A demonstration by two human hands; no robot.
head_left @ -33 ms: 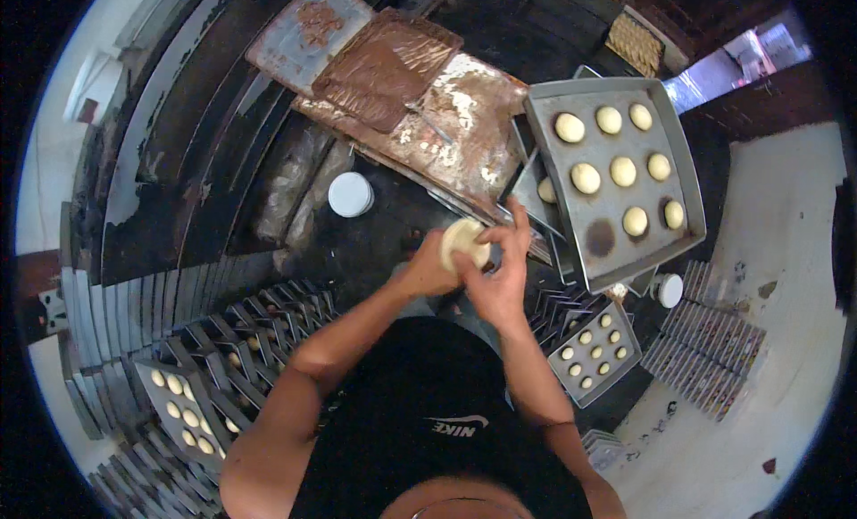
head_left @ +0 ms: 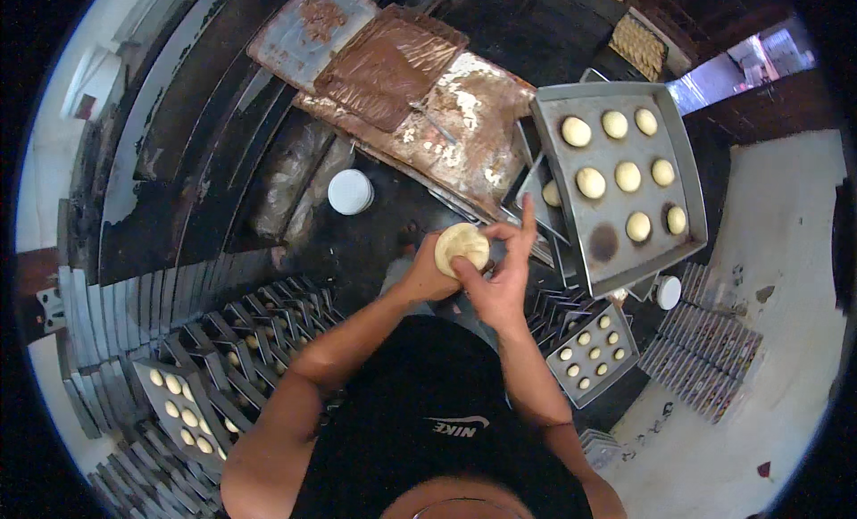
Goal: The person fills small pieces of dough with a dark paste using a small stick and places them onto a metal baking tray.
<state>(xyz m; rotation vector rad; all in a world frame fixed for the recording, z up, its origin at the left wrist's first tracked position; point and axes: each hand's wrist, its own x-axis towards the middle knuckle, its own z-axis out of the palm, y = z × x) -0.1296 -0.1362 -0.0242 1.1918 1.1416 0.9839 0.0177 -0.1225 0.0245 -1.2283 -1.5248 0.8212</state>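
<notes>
My left hand cups a pale, flattened round of dough at the centre, below the worktop. My right hand presses its thumb into that dough, with the index finger stretched up beside it. At the right, a metal tray carrying several dough balls rests at a slant on other trays. Behind my hands is a stained worktop with a chocolate-brown spread sheet and a grey tray with brown bits on it.
A white tub stands left of my hands, another at the right. Racks of trays flank me low on the left; a smaller tray of dough balls is at lower right. Stacked trays line the pale floor.
The dough round shows slightly more of its top face. My right index finger has shifted a little to the right and upward along the tray side.
</notes>
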